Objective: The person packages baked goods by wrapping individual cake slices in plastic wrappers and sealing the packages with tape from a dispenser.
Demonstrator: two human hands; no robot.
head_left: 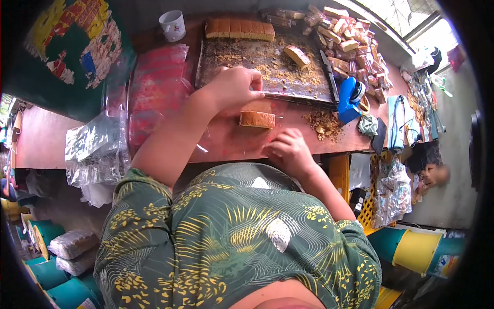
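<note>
My left hand (pixel 239 87) is over the front edge of the dark tray (pixel 293 95), its thumb and fingers curved close together; what it holds, if anything, I cannot make out. Just below it, a slice of cake (pixel 258 119) lies on the reddish table (pixel 226 141), seemingly on clear wrap. Nearer my body, my right hand (pixel 290 149) hovers by the table's front edge with curled fingers, and nothing shows clearly in it. Another slice (pixel 297 56) and a row of cake pieces (pixel 240 29) rest on the crumb-covered tray.
A blue tape dispenser (pixel 351 100) stands right of the tray, beside crumbs (pixel 324 125). Behind is a heap of wrapped slices (pixel 350 41). A white mug (pixel 172 26) stands at the back left, near red plastic sheets (pixel 157 92). Clear bags (pixel 95 149) hang at the left.
</note>
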